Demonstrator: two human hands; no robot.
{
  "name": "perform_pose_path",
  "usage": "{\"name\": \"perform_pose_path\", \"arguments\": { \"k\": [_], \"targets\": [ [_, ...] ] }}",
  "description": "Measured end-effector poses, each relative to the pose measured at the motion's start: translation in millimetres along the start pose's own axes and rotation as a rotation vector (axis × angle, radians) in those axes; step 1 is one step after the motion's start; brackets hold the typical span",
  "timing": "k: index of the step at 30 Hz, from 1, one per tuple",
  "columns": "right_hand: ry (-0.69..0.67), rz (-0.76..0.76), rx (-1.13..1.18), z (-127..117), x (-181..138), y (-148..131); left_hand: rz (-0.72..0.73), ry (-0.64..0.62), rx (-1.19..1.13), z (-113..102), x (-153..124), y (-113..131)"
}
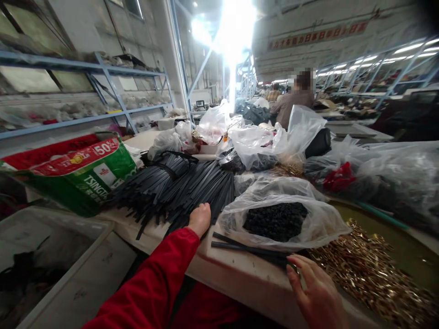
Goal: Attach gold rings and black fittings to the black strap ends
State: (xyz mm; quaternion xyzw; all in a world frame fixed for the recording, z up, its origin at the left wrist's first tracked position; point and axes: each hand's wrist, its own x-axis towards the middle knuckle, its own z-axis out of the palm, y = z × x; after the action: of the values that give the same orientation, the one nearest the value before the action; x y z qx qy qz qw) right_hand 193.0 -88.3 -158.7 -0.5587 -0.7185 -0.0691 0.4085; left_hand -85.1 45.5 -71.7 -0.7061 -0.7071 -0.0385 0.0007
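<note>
Head view, strips: a few loose black strips (250, 249) lie on the table edge (240, 274), their near ends under the right fingers.
Right hand (315, 292): fingers together, flat on the strips.
Left hand (199, 218): knuckles on the strip pile (178, 187); fingers hidden, cannot tell.
Beyond fingers: bag of black pieces (277, 221).
Right of fingers: gold metal parts (370, 269).

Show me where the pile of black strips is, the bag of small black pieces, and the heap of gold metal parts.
pile of black strips (178, 189): head view, middle of pile.
bag of small black pieces (274, 221): head view, dark contents.
heap of gold metal parts (370, 274): head view, heap's middle.
</note>
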Motion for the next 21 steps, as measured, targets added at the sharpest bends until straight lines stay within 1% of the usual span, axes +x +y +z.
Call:
{"name": "perform_pose_path", "arguments": {
  "k": [3,6,7,9,10,11,12,14,16,18,19,21],
  "targets": [
    [-0.117,0.028,0.118,1.5,-2.9,-22.2,0.113,-0.067,-0.151,-9.6,-35.2,16.2],
    [-0.243,0.001,0.255,8.1,0.7,-46.5,0.272,-0.206,-0.379,-11.1,-81.1,47.1],
    [-0.255,-0.026,0.292,10.1,2.4,-51.7,0.332,-0.273,-0.516,-11.2,-94.9,57.5],
    [-0.257,-0.053,0.344,11.5,5.1,-55.9,0.429,-0.372,-0.703,-12.3,-114.3,73.6],
    [-0.252,-0.052,0.364,10.6,5.7,-55.4,0.480,-0.395,-0.748,-13.1,-118.7,78.5],
    [-0.251,-0.039,0.383,8.7,5.8,-53.9,0.536,-0.391,-0.742,-13.5,-119.5,81.5],
    [-0.258,-0.021,0.399,6.0,5.9,-51.7,0.599,-0.370,-0.702,-13.1,-117.2,82.7],
    [-0.296,0.030,0.443,0.3,6.8,-46.4,0.736,-0.287,-0.522,-9.6,-106.0,82.2],
    [-0.368,0.093,0.517,-3.4,11.3,-38.1,0.839,-0.168,-0.271,-4.2,-91.1,81.0],
    [-0.421,0.154,0.584,-3.4,22.0,-23.2,0.900,-0.027,-0.100,-1.8,-76.8,81.6],
    [-0.416,0.196,0.590,-1.6,29.9,-12.9,0.932,0.044,-0.070,-3.0,-70.5,83.0],
    [-0.343,0.303,0.511,6.0,49.7,11.6,1.015,0.145,-0.074,-10.2,-59.5,87.6]
  ]
}}
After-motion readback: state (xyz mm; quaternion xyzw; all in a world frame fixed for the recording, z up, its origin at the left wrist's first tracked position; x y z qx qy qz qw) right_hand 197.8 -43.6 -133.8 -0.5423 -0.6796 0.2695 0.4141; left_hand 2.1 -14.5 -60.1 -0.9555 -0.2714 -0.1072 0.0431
